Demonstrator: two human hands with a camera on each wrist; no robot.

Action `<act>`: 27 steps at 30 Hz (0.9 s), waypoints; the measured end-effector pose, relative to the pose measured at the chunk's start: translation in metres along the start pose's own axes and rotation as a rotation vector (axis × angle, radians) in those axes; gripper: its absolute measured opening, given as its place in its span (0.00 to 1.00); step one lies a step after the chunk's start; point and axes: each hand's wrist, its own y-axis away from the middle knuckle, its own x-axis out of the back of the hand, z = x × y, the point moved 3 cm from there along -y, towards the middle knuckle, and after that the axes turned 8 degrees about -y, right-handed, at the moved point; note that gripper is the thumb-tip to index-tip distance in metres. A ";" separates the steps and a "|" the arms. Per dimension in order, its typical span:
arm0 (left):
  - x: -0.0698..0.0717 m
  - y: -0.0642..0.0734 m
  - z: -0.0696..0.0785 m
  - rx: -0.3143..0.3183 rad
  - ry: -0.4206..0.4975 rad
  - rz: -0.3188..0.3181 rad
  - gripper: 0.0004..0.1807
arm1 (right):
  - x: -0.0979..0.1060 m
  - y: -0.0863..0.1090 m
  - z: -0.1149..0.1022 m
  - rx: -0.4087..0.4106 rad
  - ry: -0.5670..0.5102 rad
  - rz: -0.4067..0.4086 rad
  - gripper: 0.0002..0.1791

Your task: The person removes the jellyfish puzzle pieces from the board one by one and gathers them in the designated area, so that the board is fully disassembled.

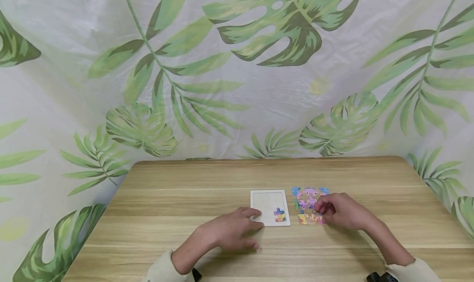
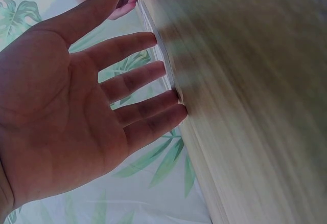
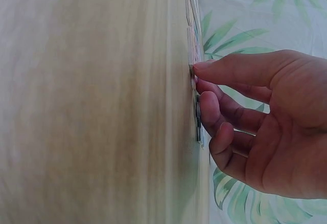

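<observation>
A white puzzle tray (image 1: 264, 208) lies on the wooden table, with one colourful stretch of puzzle (image 1: 279, 215) in its lower right corner. My left hand (image 1: 237, 229) is spread at the tray's left edge, its index finger and thumb reaching onto the border; the left wrist view shows the fingers nearly straight. Right of the tray lie several puzzle pieces (image 1: 310, 193) picturing a pink creature. At their lower right, my right hand (image 1: 346, 211) has thumb and index finger pinched at the edge of a puzzle piece (image 3: 192, 75), with the other fingers curled. The fingers partly hide that piece.
The wooden table (image 1: 177, 204) has rounded far corners. Behind it hangs a pale cloth (image 1: 207, 142) printed with green leaves. Light sleeves and dark wrist straps show at the lower edge of the head view.
</observation>
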 end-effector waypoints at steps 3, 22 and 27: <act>0.000 0.000 0.000 0.004 -0.001 -0.001 0.30 | 0.000 0.000 0.000 -0.001 0.000 0.000 0.11; 0.000 -0.001 0.000 0.009 0.008 -0.001 0.30 | 0.000 0.000 -0.003 -0.004 -0.010 -0.005 0.10; 0.000 -0.001 0.000 0.008 0.002 0.003 0.30 | -0.003 -0.004 -0.009 0.002 -0.012 -0.009 0.09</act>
